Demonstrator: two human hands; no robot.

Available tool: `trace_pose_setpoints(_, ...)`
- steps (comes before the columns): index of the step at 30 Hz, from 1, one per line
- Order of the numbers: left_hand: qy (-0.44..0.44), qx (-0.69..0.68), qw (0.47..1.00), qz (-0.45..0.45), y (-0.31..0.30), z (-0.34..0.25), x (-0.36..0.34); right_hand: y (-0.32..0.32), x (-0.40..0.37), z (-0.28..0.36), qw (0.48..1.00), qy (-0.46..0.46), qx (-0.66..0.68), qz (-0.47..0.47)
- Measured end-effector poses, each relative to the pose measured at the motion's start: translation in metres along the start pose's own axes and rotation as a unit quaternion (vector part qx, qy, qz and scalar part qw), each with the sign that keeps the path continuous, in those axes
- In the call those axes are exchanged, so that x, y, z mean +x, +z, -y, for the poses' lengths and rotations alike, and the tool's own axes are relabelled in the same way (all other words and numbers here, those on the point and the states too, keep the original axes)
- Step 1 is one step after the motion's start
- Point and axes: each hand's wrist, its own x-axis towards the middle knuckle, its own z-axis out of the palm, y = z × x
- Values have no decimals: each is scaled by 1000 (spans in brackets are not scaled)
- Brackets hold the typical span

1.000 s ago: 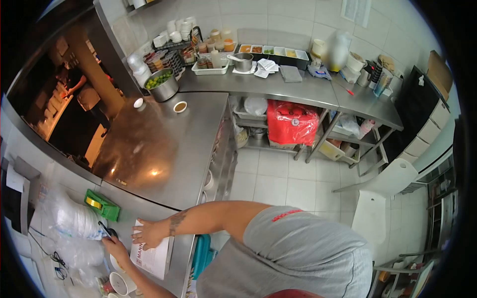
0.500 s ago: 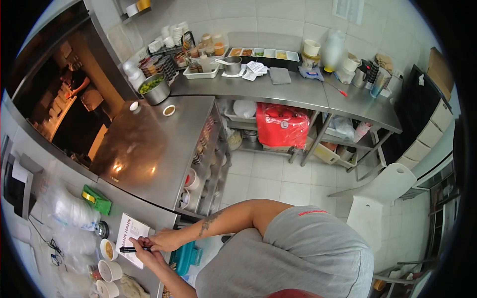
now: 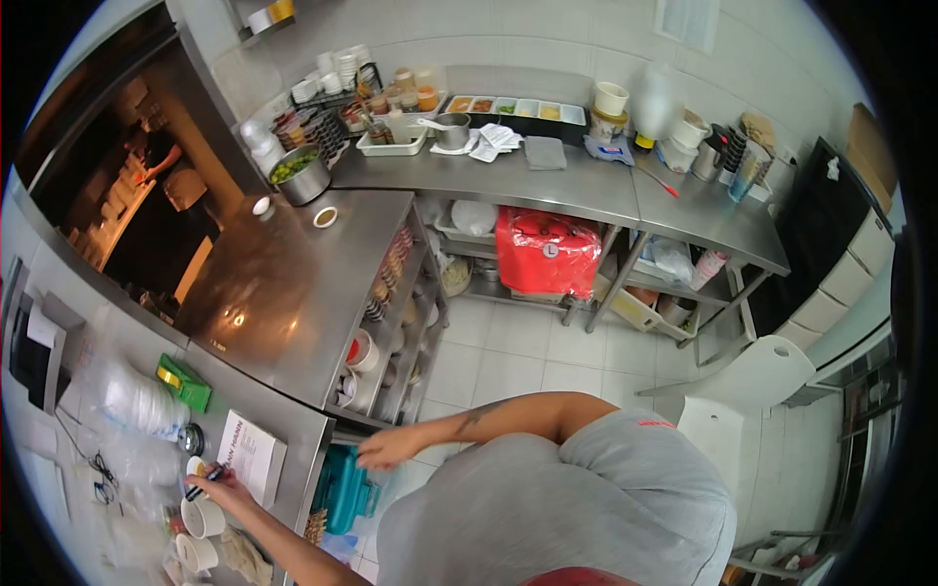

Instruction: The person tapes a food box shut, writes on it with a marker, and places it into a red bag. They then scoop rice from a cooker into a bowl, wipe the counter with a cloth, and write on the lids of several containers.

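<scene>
My left hand (image 3: 227, 488) is closed around a black marker (image 3: 203, 482), above the white paper bowls (image 3: 202, 518) at the counter's left side. A small bowl with yellowish food is partly hidden behind the fingers. Beside this hand lies a white box (image 3: 256, 459) with dark lettering across its top. My right hand (image 3: 388, 448) is away from the box, over the counter's edge near the teal container (image 3: 347, 493). Its fingers are loosely bent, and nothing shows in them.
A green box (image 3: 184, 383) and wrapped plastic lids (image 3: 142, 402) lie along the wall. A steel counter (image 3: 283, 293) carries a pot of green vegetables (image 3: 301, 176) and a sauce cup (image 3: 325, 217). Behind me stands a white chair (image 3: 728, 410). Another person (image 3: 156, 166) stands beyond the hatch.
My hands were together at the box's edge with the marker. Now they are apart: the left has moved with the marker toward the bowls, and the right has drawn back from the box.
</scene>
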Motion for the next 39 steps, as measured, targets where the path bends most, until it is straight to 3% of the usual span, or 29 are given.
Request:
trace_pose_setpoints(1,-13,27,1000,-7,-12,0,19,-9,-6,-27,999,3,21,-48)
trace_pose_setpoints(3,-30,66,996,-44,-30,-2,42,-51,-34,-70,958,46,-220,-176)
trace_pose_setpoints(4,-19,95,995,-33,-44,4,61,-65,-50,-107,930,57,-255,-260)
trace_pose_setpoints(5,-31,89,995,-17,-53,6,73,-81,-67,-143,910,129,-268,-287)
trace_pose_setpoints(6,3,96,995,-19,-67,20,97,-99,-90,-187,898,213,-283,-262)
trace_pose_setpoints(7,11,103,994,-43,-64,26,103,-108,-122,-229,812,174,-523,-189)
trace_pose_setpoints(9,50,85,995,11,-58,27,102,-113,-188,-310,774,271,-542,-181)
trace_pose_setpoints(12,60,112,991,41,-57,30,108,-79,-281,-320,779,385,-470,-159)
trace_pose_setpoints(14,79,93,992,-11,-44,25,92,-44,-319,-339,812,472,-198,-280)
trace_pose_setpoints(15,93,124,987,-37,-44,23,91,-24,-334,-351,808,445,-129,-364)
trace_pose_setpoints(16,86,140,984,-63,-42,17,87,-5,-349,-364,796,404,-61,-445)
trace_pose_setpoints(17,77,156,981,-88,-39,13,81,15,-341,-363,727,453,57,-513)
trace_pose_setpoints(18,73,160,980,-95,-39,11,78,41,-374,-434,828,292,-252,-407)
trace_pose_setpoints(19,69,163,979,-101,-42,6,79,65,-402,-496,722,98,-589,-350)
trace_pose_setpoints(20,66,167,978,-106,-46,4,80,77,-398,-488,766,149,-456,-428)
trace_pose_setpoints(23,82,165,978,-102,-51,3,79,88,-380,-465,794,205,-243,-519)
trace_pose_setpoints(27,114,209,970,-51,-41,6,67,68,-359,-416,775,266,-27,-572)
trace_pose_setpoints(30,92,261,959,-60,-39,14,69,14,-336,-304,726,444,94,-517)
trace_pose_setpoints(34,91,258,959,-72,-36,15,65,-18,-342,-286,698,425,169,-551)
trace_pose_setpoints(39,98,296,948,-67,-35,22,69,-26,-350,-275,692,461,136,-539)
